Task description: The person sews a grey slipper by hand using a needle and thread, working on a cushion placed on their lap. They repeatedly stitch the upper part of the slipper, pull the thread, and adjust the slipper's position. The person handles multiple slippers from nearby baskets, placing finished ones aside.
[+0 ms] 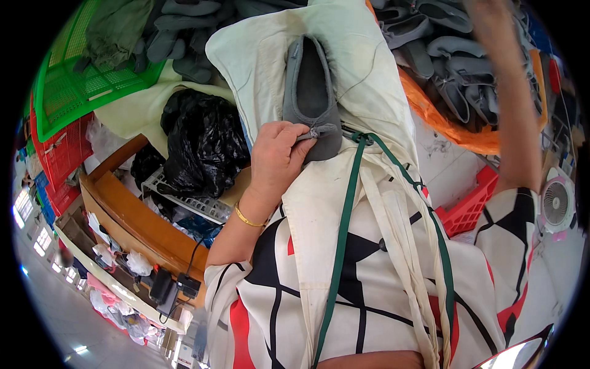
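ballet flat [312, 101] on cloth [372, 58] | plastic bag [203, 141] left of it | mesh basket [52, 101] farther left | shoe pile [452, 67] right

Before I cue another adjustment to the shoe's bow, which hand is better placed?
Left, I'd judge: the left hand pinches the bow on the grey shoe, while the right arm stretches away by the piled shoes, blurred.

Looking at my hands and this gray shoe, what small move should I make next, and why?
Perhaps bring your right arm in toward the bow: your left hand alone grips it on the gray shoe, while that arm stretches away to the upper right.
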Demonstrator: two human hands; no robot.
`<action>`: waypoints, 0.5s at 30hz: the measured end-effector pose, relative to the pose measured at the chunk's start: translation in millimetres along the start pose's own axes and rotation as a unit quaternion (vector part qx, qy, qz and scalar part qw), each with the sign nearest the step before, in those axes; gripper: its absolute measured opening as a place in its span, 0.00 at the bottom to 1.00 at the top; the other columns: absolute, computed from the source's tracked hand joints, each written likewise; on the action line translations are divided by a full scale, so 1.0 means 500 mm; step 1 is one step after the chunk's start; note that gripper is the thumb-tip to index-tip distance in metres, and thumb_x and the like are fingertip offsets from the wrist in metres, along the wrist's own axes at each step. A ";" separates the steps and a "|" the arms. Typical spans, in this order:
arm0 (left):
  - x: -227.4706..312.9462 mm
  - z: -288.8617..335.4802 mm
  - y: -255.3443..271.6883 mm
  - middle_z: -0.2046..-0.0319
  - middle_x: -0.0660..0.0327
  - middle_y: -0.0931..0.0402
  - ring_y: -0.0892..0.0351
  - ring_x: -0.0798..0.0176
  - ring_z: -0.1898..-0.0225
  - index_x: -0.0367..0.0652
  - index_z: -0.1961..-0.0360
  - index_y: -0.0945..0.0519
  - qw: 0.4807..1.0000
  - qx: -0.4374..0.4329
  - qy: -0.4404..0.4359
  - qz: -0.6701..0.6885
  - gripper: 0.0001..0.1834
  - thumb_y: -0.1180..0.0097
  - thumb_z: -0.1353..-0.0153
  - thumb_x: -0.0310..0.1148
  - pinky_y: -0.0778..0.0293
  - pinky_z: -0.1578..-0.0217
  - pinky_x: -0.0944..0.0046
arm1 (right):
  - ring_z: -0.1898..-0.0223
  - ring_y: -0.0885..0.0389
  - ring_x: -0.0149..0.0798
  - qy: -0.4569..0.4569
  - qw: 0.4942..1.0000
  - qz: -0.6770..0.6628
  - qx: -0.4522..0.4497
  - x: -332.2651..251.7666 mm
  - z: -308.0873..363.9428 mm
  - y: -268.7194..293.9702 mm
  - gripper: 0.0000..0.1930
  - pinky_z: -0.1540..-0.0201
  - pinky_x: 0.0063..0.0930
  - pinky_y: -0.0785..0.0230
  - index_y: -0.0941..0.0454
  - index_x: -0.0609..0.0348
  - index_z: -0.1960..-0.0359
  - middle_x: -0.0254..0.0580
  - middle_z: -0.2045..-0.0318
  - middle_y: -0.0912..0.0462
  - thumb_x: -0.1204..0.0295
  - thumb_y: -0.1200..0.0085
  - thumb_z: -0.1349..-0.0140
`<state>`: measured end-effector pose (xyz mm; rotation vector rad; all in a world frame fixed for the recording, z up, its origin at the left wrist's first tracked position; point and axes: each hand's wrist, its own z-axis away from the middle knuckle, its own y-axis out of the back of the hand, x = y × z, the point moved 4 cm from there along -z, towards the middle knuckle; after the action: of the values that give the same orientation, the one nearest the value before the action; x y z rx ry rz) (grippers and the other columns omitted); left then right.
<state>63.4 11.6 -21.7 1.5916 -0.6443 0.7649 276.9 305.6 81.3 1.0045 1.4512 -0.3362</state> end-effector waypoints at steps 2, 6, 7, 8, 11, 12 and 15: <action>-0.007 0.012 -0.004 0.69 0.58 0.21 0.23 0.52 0.66 0.42 0.65 0.17 1.000 0.002 0.018 -0.011 0.10 0.31 0.50 0.27 0.27 0.66 0.58 | 0.55 0.19 0.31 -0.028 0.987 0.091 -0.128 0.097 0.068 -0.146 0.10 0.52 0.28 0.25 0.20 0.58 0.53 0.34 0.60 0.19 0.80 0.48 0.34; -0.019 0.001 -0.005 0.70 0.58 0.22 0.23 0.53 0.66 0.42 0.66 0.17 0.995 -0.054 0.045 0.068 0.09 0.32 0.49 0.26 0.27 0.66 0.59 | 0.56 0.22 0.44 0.095 0.937 0.172 -0.290 0.049 0.155 -0.328 0.09 0.57 0.36 0.26 0.22 0.57 0.60 0.41 0.64 0.23 0.73 0.42 0.42; -0.023 -0.001 -0.004 0.70 0.58 0.22 0.23 0.53 0.66 0.42 0.66 0.16 0.992 -0.070 0.060 0.087 0.09 0.32 0.49 0.26 0.27 0.67 0.60 | 0.58 0.22 0.43 0.111 0.926 0.177 -0.313 0.049 0.169 -0.354 0.08 0.58 0.35 0.26 0.22 0.57 0.62 0.40 0.65 0.23 0.73 0.41 0.43; -0.027 -0.004 -0.005 0.70 0.58 0.23 0.23 0.54 0.66 0.42 0.67 0.16 0.988 -0.084 0.075 0.108 0.08 0.32 0.50 0.25 0.27 0.67 0.60 | 0.59 0.21 0.43 0.128 0.914 0.184 -0.338 0.052 0.178 -0.372 0.07 0.59 0.35 0.26 0.22 0.57 0.64 0.39 0.67 0.24 0.73 0.41 0.45; -0.031 -0.009 -0.006 0.70 0.58 0.23 0.23 0.54 0.66 0.42 0.67 0.16 0.986 -0.100 0.071 0.109 0.08 0.32 0.50 0.26 0.27 0.67 0.60 | 0.63 0.22 0.40 0.185 0.895 0.220 -0.341 0.054 0.183 -0.394 0.04 0.61 0.33 0.26 0.23 0.55 0.71 0.36 0.71 0.25 0.72 0.42 0.49; -0.030 -0.009 -0.005 0.70 0.58 0.23 0.23 0.54 0.67 0.41 0.67 0.16 0.988 -0.099 0.063 0.099 0.08 0.32 0.50 0.26 0.27 0.67 0.60 | 0.64 0.22 0.39 0.215 0.888 0.235 -0.331 0.047 0.178 -0.395 0.04 0.62 0.33 0.26 0.23 0.54 0.73 0.35 0.72 0.25 0.72 0.42 0.50; -0.024 -0.013 0.000 0.71 0.59 0.23 0.23 0.54 0.67 0.42 0.68 0.16 0.993 -0.094 0.042 0.063 0.08 0.31 0.51 0.27 0.27 0.68 0.59 | 0.66 0.23 0.37 0.275 0.873 0.272 -0.296 0.022 0.168 -0.392 0.02 0.64 0.30 0.27 0.24 0.52 0.76 0.34 0.75 0.26 0.73 0.44 0.52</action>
<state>54.8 18.2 -30.5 1.3488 -0.7384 0.8348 189.9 135.9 -14.6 0.9732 1.5399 0.8293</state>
